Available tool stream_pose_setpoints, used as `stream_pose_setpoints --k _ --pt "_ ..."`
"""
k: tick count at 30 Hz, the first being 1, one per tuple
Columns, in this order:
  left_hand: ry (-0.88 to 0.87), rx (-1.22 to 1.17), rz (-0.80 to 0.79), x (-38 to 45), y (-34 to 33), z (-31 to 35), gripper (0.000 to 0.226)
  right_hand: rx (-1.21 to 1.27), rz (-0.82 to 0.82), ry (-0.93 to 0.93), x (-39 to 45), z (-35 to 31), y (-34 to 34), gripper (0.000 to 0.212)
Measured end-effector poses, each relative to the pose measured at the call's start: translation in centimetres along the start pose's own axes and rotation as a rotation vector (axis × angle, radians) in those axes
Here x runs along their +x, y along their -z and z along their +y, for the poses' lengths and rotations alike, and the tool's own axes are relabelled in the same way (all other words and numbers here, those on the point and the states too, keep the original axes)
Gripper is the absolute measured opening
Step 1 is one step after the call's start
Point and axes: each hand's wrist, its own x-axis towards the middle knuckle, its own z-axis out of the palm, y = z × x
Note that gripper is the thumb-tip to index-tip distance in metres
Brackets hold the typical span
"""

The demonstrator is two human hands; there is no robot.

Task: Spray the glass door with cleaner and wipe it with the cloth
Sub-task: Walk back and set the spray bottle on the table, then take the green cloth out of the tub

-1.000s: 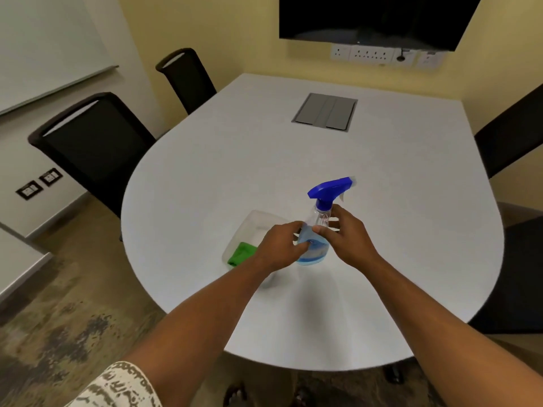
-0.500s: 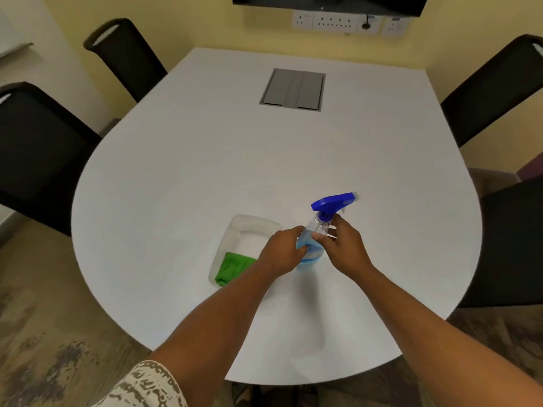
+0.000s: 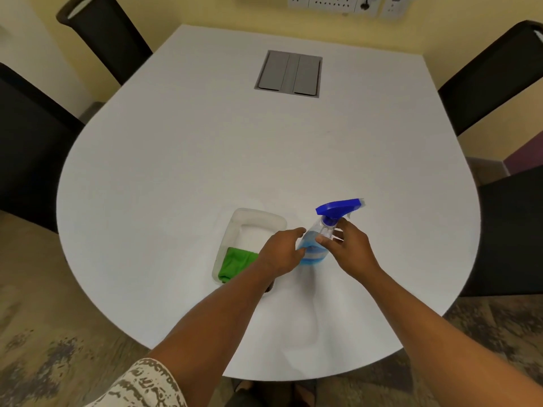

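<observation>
A clear spray bottle (image 3: 314, 245) with blue liquid and a blue trigger head stands on the white table (image 3: 205, 160) near its front edge. My right hand (image 3: 348, 249) grips the bottle's neck and upper body from the right. My left hand (image 3: 280, 251) cups the bottle's lower left side. A folded green cloth (image 3: 235, 264) lies in the near end of a clear plastic tray (image 3: 258, 220), just left of my left hand; my left forearm covers the tray's near right corner. No glass door is in view.
Black chairs stand around the table: two on the left (image 3: 26, 148) (image 3: 105, 36) and two on the right (image 3: 493, 74) (image 3: 511, 236). A grey cable hatch (image 3: 289, 73) sits in the table's far middle. Wall sockets (image 3: 338, 2) line the yellow wall behind.
The camera has tilted downward and come closer to the table. Both hands stay on the bottle, which remains standing in about the same spot beside the tray.
</observation>
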Motion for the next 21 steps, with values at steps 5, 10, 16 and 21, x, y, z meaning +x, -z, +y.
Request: stream_pose_setpoints --k 5,10,16,21 --pt "-0.022 0.040 0.024 -0.8 0.2 -2.0 0.054 -0.086 0.005 -0.065 -0.3 0.1 0.3 0.066" --pt "-0.033 0.003 0.111 -1.7 0.9 -4.0 0.048 -0.327 -0.003 -0.207 -0.7 0.2 0.1 0.048" --pt "0.074 -0.171 0.218 -2.9 1.4 -5.8 0.043 -0.385 -0.247 -0.111 -1.7 -1.5 -3.2 0.025" --pt "0.103 -0.199 0.266 -3.8 2.1 -7.3 0.040 -0.400 -0.363 0.013 -1.5 -3.9 -8.0 0.018"
